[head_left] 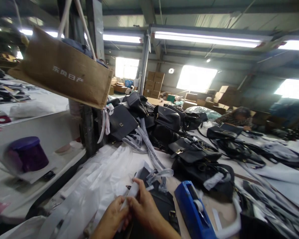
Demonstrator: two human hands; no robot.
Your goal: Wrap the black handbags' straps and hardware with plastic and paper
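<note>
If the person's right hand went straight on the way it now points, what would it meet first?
Beyond the pale, narrow strip at its fingers, the right hand would probably meet the heap of thin, white, crumpled sheets ahead and leftward; depth is unclear.

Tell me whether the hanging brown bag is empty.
The brown bag isn't empty: bluish material shows above its rim; how full, cannot tell.
</note>
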